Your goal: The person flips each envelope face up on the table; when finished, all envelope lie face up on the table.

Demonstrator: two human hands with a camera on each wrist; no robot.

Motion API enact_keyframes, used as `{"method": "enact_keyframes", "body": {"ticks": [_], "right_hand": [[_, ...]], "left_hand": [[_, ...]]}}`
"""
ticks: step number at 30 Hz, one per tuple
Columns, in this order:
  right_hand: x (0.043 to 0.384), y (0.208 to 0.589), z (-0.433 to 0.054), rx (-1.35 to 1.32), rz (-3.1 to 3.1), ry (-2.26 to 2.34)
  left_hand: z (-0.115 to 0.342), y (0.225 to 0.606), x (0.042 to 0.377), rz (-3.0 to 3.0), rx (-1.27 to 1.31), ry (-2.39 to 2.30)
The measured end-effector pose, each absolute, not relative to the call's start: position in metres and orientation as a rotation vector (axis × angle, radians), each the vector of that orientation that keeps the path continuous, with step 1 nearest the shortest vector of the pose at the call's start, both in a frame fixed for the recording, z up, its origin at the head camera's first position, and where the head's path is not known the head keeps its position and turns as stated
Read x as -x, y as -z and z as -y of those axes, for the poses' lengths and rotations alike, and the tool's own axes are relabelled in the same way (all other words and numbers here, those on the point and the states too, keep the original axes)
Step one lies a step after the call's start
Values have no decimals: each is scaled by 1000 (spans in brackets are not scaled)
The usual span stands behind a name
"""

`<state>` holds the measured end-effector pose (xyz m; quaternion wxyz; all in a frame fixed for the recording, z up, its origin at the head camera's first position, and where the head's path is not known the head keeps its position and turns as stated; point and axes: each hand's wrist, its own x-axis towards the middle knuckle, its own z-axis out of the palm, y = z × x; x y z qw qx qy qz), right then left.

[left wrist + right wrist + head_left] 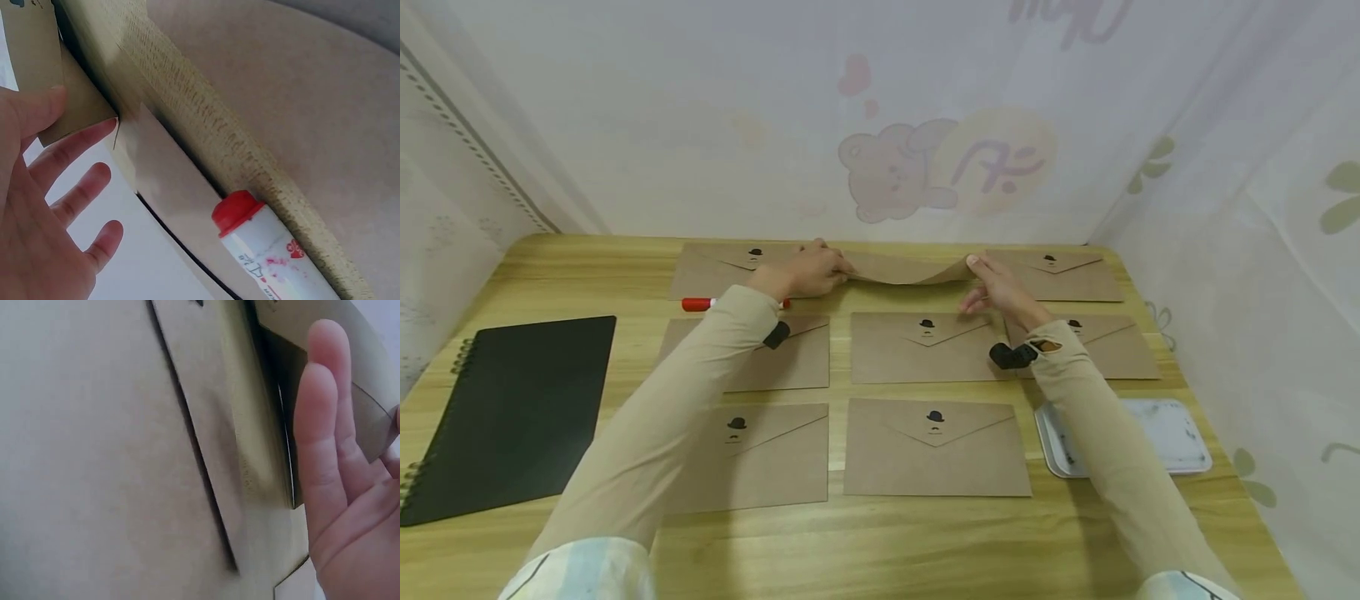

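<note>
A brown paper envelope (906, 268) sags between both hands at the table's back edge, its middle bowed downward. My left hand (812, 268) pinches its left end between thumb and index finger; in the left wrist view the other fingers (84, 190) are spread apart. At the right end, my right hand (1003, 293) pinches the corner, with its lower fingers (319, 425) extended in the right wrist view. Flat envelopes with a black hat print lie around: one back left (711, 267), one back right (1075, 279), one just below (917, 358).
A red-capped white marker (698, 304) lies under the left forearm. More envelopes (936, 467) fill the front rows. A black spiral notebook (520, 408) is at left, and a white tray-like case (1165, 433) sits beneath the right forearm. Patterned curtains enclose the back and sides.
</note>
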<state>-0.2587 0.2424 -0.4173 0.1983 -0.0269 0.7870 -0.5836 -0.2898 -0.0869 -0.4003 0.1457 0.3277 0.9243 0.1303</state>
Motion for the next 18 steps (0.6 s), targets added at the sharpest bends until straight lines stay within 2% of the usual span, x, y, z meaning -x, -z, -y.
{"method": "enact_keyframes", "body": {"ticks": [7,18], "right_hand": [[259,411,-237,69,-2315,1531],[265,416,-231,287,-2563,1347]], "left_hand": [[85,398,287,-2653,-973,-389],[83,398,286,-2648,-951,-333]]}}
